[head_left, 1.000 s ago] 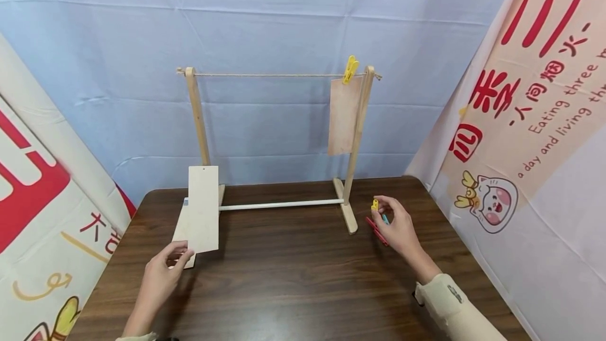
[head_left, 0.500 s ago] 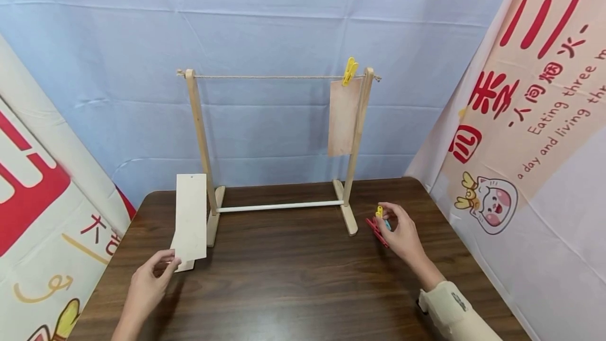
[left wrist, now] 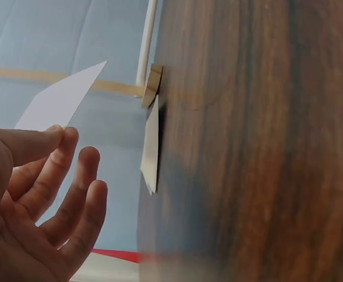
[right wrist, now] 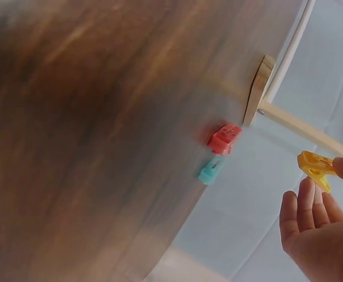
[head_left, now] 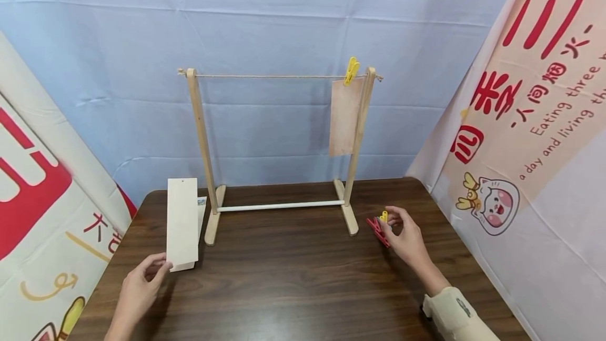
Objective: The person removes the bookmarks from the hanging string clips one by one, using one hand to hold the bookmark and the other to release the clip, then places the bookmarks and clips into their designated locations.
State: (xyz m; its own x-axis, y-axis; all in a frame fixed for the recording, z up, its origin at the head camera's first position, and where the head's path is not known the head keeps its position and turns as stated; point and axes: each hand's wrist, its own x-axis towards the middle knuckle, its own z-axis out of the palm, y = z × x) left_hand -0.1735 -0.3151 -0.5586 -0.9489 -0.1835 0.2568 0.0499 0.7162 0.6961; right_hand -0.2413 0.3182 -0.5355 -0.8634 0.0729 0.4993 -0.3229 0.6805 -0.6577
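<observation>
My left hand [head_left: 142,286] pinches the bottom edge of a pale cream card [head_left: 182,221] and holds it upright above the table's left side; the card [left wrist: 62,97] shows past my fingers [left wrist: 53,182] in the left wrist view. Another card [head_left: 187,265] lies flat beneath it. My right hand [head_left: 402,230] pinches a yellow clothespin [head_left: 384,217] just above the table; the same yellow clothespin [right wrist: 315,168] is at my fingertips. A wooden rack [head_left: 279,141] carries a string [head_left: 270,75] with a tan card [head_left: 343,117] clipped by a yellow peg [head_left: 351,70].
Red clothespins [head_left: 377,229] lie on the dark wooden table [head_left: 293,278] beside my right hand; a red one [right wrist: 225,138] and a teal one [right wrist: 210,170] show in the right wrist view. Printed banners [head_left: 530,120] stand on both sides, a blue backdrop behind.
My left hand has drawn the cream card leftward and slightly down, away from the rack's left post. My right hand has sunk a little with the yellow clothespin.
</observation>
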